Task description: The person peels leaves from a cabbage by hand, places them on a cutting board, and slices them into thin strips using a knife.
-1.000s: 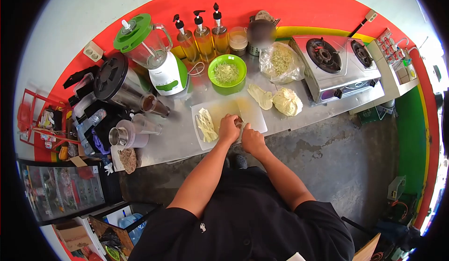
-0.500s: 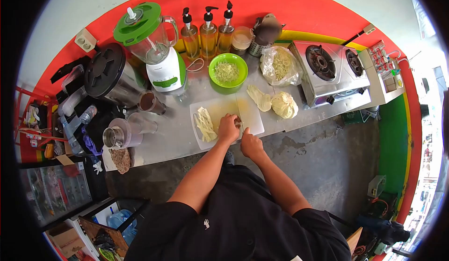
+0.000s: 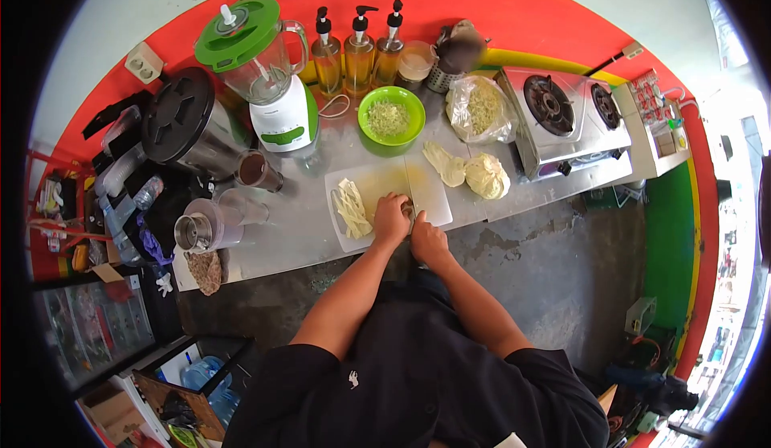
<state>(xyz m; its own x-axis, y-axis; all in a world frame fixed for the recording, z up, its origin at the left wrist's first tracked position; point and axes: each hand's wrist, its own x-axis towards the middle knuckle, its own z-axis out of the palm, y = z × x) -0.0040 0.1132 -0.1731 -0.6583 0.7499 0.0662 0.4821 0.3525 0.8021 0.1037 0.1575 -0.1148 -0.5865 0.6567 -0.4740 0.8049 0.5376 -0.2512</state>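
A white cutting board [image 3: 436, 195] lies at the front edge of the metal counter. My left hand [image 3: 391, 220] rests on the board with fingers curled down; whatever lies under them is hidden. Close on its right, my right hand [image 3: 430, 241] is closed around the handle of a knife [image 3: 411, 183], whose thin blade shows almost edge-on and points away from me. Pale cabbage strips [image 3: 351, 209] lie in a pile on the board's left part. Past the board's right corner sit a cabbage head [image 3: 487, 176] and a loose cabbage leaf [image 3: 443, 164].
Behind the board stands a green bowl [image 3: 391, 130] of chopped cabbage, near a clear bag [image 3: 483, 110] of shreds. A gas stove [image 3: 554, 139] occupies the right end. On the left are a blender [image 3: 277, 110], a lidded steel container [image 3: 189, 126] and cups. Pump bottles [image 3: 358, 62] line the wall.
Both hands stay in nearly the same place at the board, with the right hand slightly closer to me. The whole view has shifted a little.
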